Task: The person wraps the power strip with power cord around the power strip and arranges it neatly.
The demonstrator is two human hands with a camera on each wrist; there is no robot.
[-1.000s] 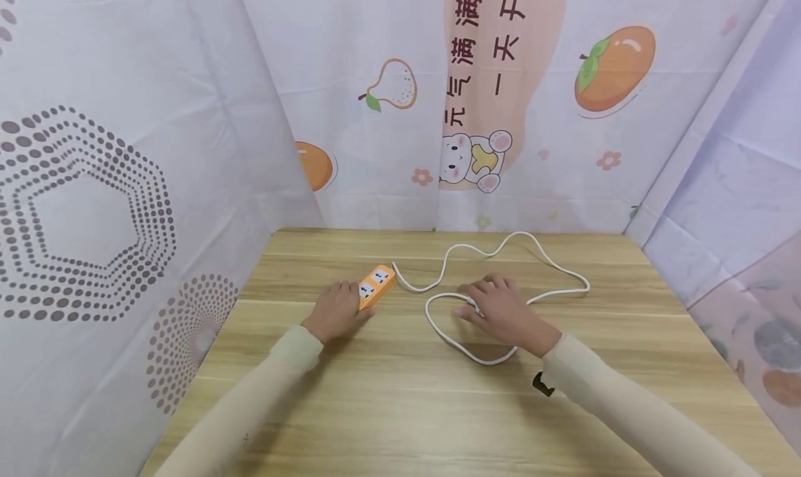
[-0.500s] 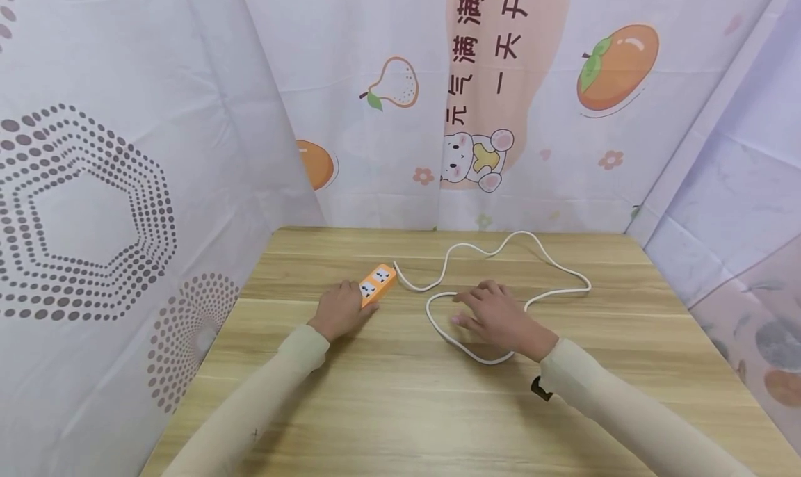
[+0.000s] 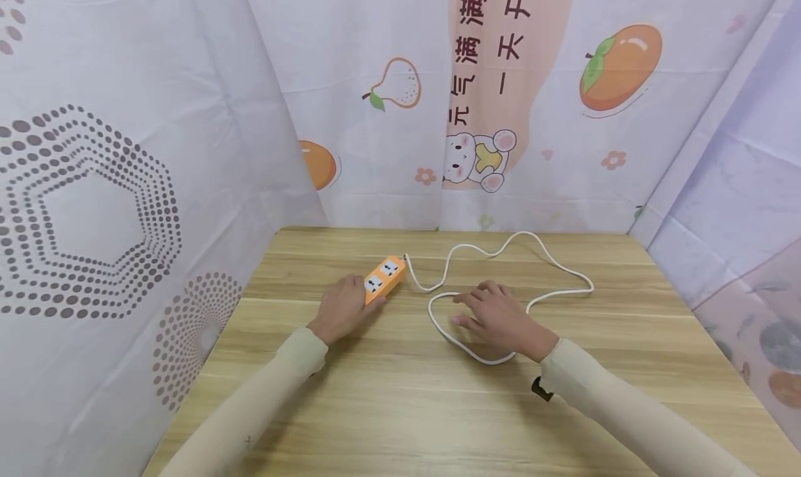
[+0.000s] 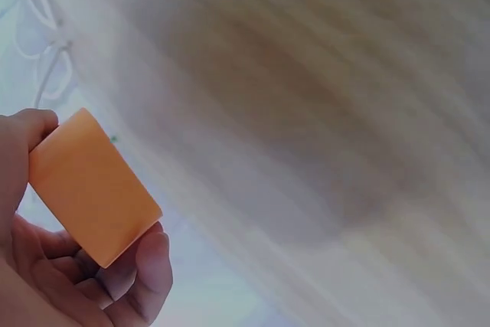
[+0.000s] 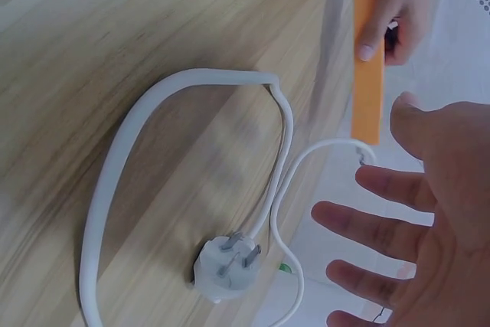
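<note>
My left hand (image 3: 343, 306) grips the near end of an orange power strip (image 3: 384, 280) with white sockets on top. In the left wrist view the strip's plain orange end (image 4: 96, 189) sits between thumb and curled fingers, held up off the tabletop. A white cord (image 3: 560, 293) leaves its far end and loops over to the right. My right hand (image 3: 497, 317) hovers over the near loop with fingers spread, holding nothing. Below it, in the right wrist view, a white three-pin plug (image 5: 227, 269) lies on the table with its prongs upward; the hand hides it in the head view.
A wood-grain table (image 3: 400, 407) spans the work area. Patterned curtains (image 3: 350, 206) hang behind it and at both sides, close to its edges. A dark object (image 3: 541, 389) shows under the right sleeve cuff.
The right hand has let go of the plug and opened its fingers. The left hand has raised the power strip slightly, shifting it right and away, and the cord's end has moved along with it.
</note>
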